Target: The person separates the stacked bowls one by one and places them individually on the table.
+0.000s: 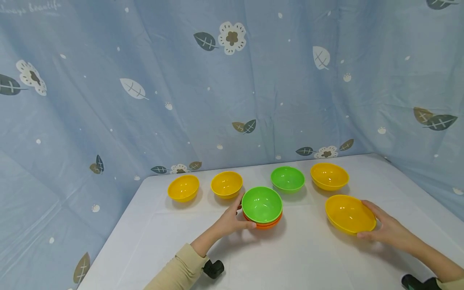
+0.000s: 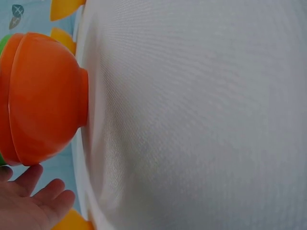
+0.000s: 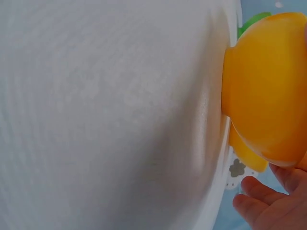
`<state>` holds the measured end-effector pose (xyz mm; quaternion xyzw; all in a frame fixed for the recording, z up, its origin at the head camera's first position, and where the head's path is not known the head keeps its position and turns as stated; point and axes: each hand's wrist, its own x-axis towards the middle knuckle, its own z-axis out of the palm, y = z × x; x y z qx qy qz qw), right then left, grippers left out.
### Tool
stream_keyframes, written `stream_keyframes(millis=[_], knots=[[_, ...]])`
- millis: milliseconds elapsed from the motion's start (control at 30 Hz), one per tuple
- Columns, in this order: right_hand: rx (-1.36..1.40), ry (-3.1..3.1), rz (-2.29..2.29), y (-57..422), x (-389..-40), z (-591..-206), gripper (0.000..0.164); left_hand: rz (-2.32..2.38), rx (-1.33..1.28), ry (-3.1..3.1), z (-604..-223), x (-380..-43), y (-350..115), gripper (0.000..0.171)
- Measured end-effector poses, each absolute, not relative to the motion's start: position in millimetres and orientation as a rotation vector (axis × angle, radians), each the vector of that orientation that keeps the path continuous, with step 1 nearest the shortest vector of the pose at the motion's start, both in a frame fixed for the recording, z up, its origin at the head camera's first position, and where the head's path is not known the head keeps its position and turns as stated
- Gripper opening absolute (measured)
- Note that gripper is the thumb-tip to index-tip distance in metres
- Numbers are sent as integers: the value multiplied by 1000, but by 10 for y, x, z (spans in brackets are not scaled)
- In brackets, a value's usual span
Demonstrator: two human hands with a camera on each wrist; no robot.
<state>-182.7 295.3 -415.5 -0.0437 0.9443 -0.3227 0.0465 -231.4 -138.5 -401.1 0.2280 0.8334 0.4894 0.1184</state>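
My left hand (image 1: 230, 219) grips the left side of a stack of bowls, thumb on the near side and fingers behind. On top sits a green bowl (image 1: 262, 204), nested in orange bowls (image 1: 267, 226). The left wrist view shows the lower orange bowl (image 2: 48, 100) side-on, with fingertips (image 2: 29, 177) at its edge. My right hand (image 1: 389, 231) holds a large yellow bowl (image 1: 349, 214) by its right side, thumb near and fingers beyond the rim. In the right wrist view that bowl's foot appears at or just above the white cloth; contact is hard to judge.
Along the back of the white table (image 1: 297, 257) stand two small yellow bowls (image 1: 183, 188), a green bowl (image 1: 288, 179) and another large yellow bowl (image 1: 329, 177). A blue patterned curtain (image 1: 181, 100) hangs behind the table edge.
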Motion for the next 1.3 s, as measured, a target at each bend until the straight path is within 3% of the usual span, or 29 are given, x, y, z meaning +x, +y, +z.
stream_keyframes(millis=[367,800,1300], knots=[[-245,2902,-971,2963,-1822,-4125,98,1426,645,2467,-4087,-2350,-1384,105],[-275,2931,-960,2847,-1912,-3826,95,1441,654,2442,-4062,-2327,-1377,106],[-271,2910,-973,2509,-1970,-3667,95,1431,612,2473,-4088,-2319,-1383,104]])
